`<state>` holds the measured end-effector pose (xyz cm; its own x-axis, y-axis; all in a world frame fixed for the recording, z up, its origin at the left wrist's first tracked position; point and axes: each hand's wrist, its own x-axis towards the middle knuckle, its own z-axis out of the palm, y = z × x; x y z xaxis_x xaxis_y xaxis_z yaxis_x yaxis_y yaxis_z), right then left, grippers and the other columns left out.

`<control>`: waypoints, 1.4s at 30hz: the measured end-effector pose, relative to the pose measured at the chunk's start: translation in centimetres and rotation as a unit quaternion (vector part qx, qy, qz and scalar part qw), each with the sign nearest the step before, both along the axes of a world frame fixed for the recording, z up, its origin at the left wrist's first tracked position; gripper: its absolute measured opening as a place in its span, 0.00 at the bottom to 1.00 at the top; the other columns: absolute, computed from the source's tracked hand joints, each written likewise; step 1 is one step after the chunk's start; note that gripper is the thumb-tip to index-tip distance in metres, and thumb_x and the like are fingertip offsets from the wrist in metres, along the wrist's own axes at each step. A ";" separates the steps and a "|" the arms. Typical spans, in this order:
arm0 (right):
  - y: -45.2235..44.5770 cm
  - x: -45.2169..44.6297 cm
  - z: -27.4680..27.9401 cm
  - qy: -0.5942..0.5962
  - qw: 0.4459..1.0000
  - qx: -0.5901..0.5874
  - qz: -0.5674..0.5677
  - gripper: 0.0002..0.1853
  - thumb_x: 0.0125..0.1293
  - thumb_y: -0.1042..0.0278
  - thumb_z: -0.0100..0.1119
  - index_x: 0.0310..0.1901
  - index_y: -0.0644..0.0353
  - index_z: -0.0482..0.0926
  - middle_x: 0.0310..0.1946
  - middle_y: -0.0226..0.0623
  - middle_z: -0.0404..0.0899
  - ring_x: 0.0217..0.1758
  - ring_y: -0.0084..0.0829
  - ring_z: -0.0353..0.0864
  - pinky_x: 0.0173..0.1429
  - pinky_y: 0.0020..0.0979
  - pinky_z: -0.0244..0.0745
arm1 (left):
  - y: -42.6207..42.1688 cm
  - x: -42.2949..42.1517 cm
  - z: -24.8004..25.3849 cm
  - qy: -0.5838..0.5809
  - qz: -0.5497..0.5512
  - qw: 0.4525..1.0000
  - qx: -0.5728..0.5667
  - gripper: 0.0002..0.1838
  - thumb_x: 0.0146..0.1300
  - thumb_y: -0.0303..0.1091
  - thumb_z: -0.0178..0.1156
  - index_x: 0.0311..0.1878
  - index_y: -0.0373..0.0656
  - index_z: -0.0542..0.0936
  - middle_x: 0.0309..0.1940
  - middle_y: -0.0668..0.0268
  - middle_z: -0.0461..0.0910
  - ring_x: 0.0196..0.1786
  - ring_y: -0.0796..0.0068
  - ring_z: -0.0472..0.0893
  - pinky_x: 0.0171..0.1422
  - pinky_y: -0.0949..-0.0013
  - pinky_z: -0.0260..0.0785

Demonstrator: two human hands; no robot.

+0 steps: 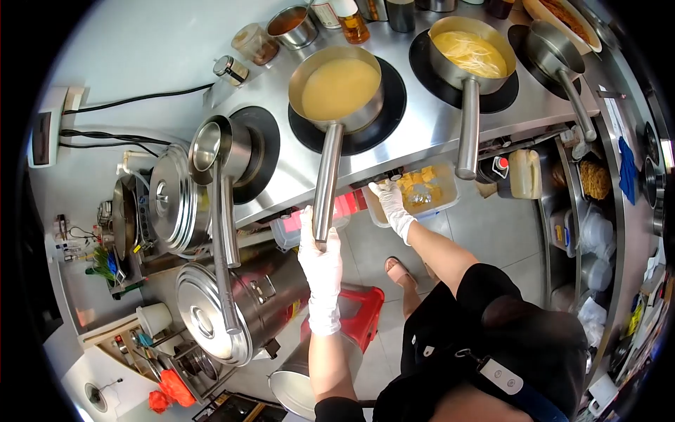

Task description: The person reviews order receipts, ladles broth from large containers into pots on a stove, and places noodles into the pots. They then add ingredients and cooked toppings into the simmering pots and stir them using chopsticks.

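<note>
The gloved left hand (320, 271) is closed around the end of the long handle (330, 169) of a steel saucepan (336, 53); the saucepan sits on a dark round burner plate (394, 105) on the steel counter, with cloudy yellowish liquid in it; the gloved right hand (391, 211), well apart from the left, is beneath the counter's front edge, over the near-left side of a clear tub (453, 190) of yellow pieces; whether its fingers grip anything I cannot tell; a small lidded jar (230, 69) and a white container (325, 14) at the back carry labels, their print too small to read; the large lidded drum (274, 281) bears a red and yellow sticker, equally illegible; a white tag (500, 376) on the person's front shows small round marks
</note>
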<state>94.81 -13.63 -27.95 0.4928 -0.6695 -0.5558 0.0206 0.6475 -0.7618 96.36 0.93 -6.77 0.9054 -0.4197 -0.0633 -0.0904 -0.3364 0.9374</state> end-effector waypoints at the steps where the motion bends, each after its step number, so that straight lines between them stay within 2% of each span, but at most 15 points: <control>1: 0.2 0.1 0.1 0.001 1.000 0.002 0.004 0.16 0.56 0.78 0.66 0.45 0.58 0.72 0.40 0.28 0.76 0.41 0.25 0.76 0.48 0.27 0.72 | 0.2 0.0 0.0 0.001 0.004 1.000 0.002 0.29 0.63 0.18 0.53 0.69 0.39 0.62 0.48 0.68 0.76 0.39 0.85 0.74 0.45 0.82 0.69; 4: 0.6 0.6 0.1 -0.065 0.995 0.061 -0.052 0.17 0.56 0.79 0.65 0.46 0.58 0.72 0.42 0.28 0.76 0.44 0.25 0.75 0.51 0.27 0.71 | 0.7 -0.1 0.2 0.013 0.007 1.000 -0.010 0.33 0.62 0.19 0.57 0.70 0.39 0.60 0.47 0.66 0.77 0.40 0.84 0.75 0.47 0.80 0.68; 7: 0.9 1.0 0.7 -0.053 0.995 0.069 -0.057 0.19 0.55 0.80 0.65 0.48 0.59 0.71 0.45 0.29 0.75 0.49 0.25 0.74 0.55 0.26 0.69 | 1.2 -1.7 2.0 -0.201 0.049 0.971 0.120 0.42 0.57 0.23 0.65 0.73 0.40 0.53 0.57 0.56 0.72 0.51 0.73 0.75 0.57 0.70 0.66; 12: 1.1 1.3 -0.4 -0.026 0.998 0.006 -0.051 0.23 0.54 0.74 0.68 0.51 0.61 0.71 0.47 0.29 0.76 0.48 0.26 0.73 0.54 0.27 0.68 | 6.2 -7.7 2.4 -0.075 0.174 0.979 0.071 0.35 0.61 0.18 0.55 0.71 0.40 0.57 0.59 0.55 0.71 0.51 0.70 0.76 0.57 0.69 0.68; 14: 0.8 1.0 -2.5 -0.024 0.998 -0.055 0.001 0.24 0.56 0.61 0.70 0.51 0.62 0.74 0.43 0.30 0.77 0.41 0.24 0.73 0.47 0.27 0.69 | 9.7 -10.7 1.7 -0.061 0.170 0.979 0.091 0.35 0.57 0.17 0.57 0.70 0.37 0.59 0.58 0.54 0.71 0.49 0.68 0.76 0.58 0.67 0.68; 18: -0.2 0.0 -5.1 0.055 0.986 -0.136 0.075 0.19 0.56 0.60 0.69 0.46 0.59 0.76 0.36 0.27 0.77 0.36 0.23 0.72 0.42 0.27 0.68 | 17.5 -16.6 2.0 -0.091 0.211 0.965 0.128 0.29 0.60 0.18 0.55 0.66 0.35 0.63 0.55 0.55 0.72 0.49 0.67 0.76 0.58 0.65 0.69; 20: -0.6 -0.7 -4.6 0.105 0.980 -0.112 0.128 0.26 0.52 0.51 0.72 0.45 0.61 0.76 0.35 0.31 0.76 0.34 0.23 0.71 0.41 0.26 0.67 | 21.0 -18.7 3.6 -0.088 0.271 0.943 0.174 0.27 0.62 0.18 0.53 0.66 0.35 0.65 0.54 0.57 0.74 0.48 0.71 0.77 0.58 0.69 0.68; 24: 0.1 0.6 -3.2 0.102 0.982 -0.148 0.063 0.37 0.50 0.46 0.72 0.53 0.69 0.72 0.38 0.36 0.77 0.38 0.27 0.73 0.45 0.30 0.69 | 27.8 -22.0 4.0 -0.061 0.396 0.898 0.182 0.22 0.64 0.20 0.51 0.63 0.34 0.67 0.52 0.55 0.75 0.49 0.67 0.77 0.56 0.66 0.70; 28: 1.3 0.7 -4.6 0.184 0.959 -0.214 0.012 0.45 0.51 0.45 0.71 0.60 0.74 0.65 0.44 0.41 0.78 0.47 0.32 0.75 0.53 0.32 0.70 | 31.6 -24.1 4.8 -0.117 0.391 0.887 0.216 0.21 0.67 0.23 0.50 0.64 0.34 0.67 0.50 0.56 0.77 0.49 0.67 0.77 0.57 0.67 0.68; 30: 1.3 -0.8 -6.1 0.145 0.977 -0.119 0.101 0.42 0.53 0.49 0.70 0.62 0.71 0.65 0.52 0.45 0.76 0.48 0.34 0.77 0.56 0.32 0.70 | 35.3 -25.1 4.7 -0.097 0.427 0.863 0.251 0.20 0.67 0.23 0.50 0.63 0.34 0.68 0.49 0.55 0.77 0.50 0.67 0.77 0.58 0.66 0.69; 32: 2.8 -2.6 -8.2 0.218 0.934 -0.222 0.175 0.40 0.55 0.51 0.70 0.61 0.72 0.66 0.51 0.45 0.76 0.48 0.36 0.78 0.57 0.33 0.71 | 40.3 -25.2 2.9 -0.062 0.476 0.834 0.273 0.16 0.65 0.24 0.53 0.56 0.31 0.74 0.50 0.52 0.78 0.50 0.62 0.78 0.55 0.65 0.71; 35: 7.5 -8.7 -4.1 0.170 0.899 -0.170 0.366 0.32 0.59 0.57 0.67 0.58 0.72 0.69 0.49 0.45 0.77 0.52 0.36 0.79 0.55 0.30 0.73 | 48.6 -24.2 -1.1 0.165 0.410 0.836 0.325 0.13 0.62 0.30 0.57 0.46 0.31 0.79 0.42 0.52 0.82 0.43 0.61 0.81 0.51 0.64 0.72; 37: 10.3 -12.9 -4.5 0.196 0.858 -0.174 0.442 0.22 0.60 0.59 0.66 0.49 0.69 0.77 0.38 0.37 0.81 0.38 0.26 0.80 0.43 0.26 0.77 | 55.0 -24.8 -7.7 0.120 0.354 0.865 0.336 0.14 0.60 0.33 0.60 0.45 0.33 0.80 0.35 0.53 0.83 0.39 0.62 0.82 0.48 0.64 0.73; 38: 10.8 -15.3 -6.2 0.225 0.824 -0.151 0.497 0.17 0.62 0.62 0.64 0.46 0.66 0.77 0.32 0.34 0.80 0.31 0.25 0.79 0.36 0.27 0.77 | 56.4 -23.7 -8.8 0.214 0.348 0.865 0.290 0.14 0.58 0.34 0.60 0.44 0.36 0.82 0.33 0.53 0.84 0.39 0.60 0.83 0.49 0.63 0.73; 42: 14.2 -24.2 -7.2 0.309 0.735 -0.061 0.600 0.15 0.64 0.60 0.61 0.44 0.62 0.75 0.31 0.36 0.81 0.29 0.27 0.81 0.32 0.28 0.78 | 61.9 -22.9 -18.8 0.163 0.351 0.822 0.419 0.23 0.52 0.46 0.65 0.45 0.37 0.82 0.42 0.51 0.82 0.46 0.54 0.82 0.53 0.62 0.73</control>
<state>70.61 0.53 -35.13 0.4476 -0.0217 -0.8940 -0.8846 -0.1568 -0.4391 73.43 62.82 -25.60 0.7838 0.5126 -0.3506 0.6108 -0.7384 0.2859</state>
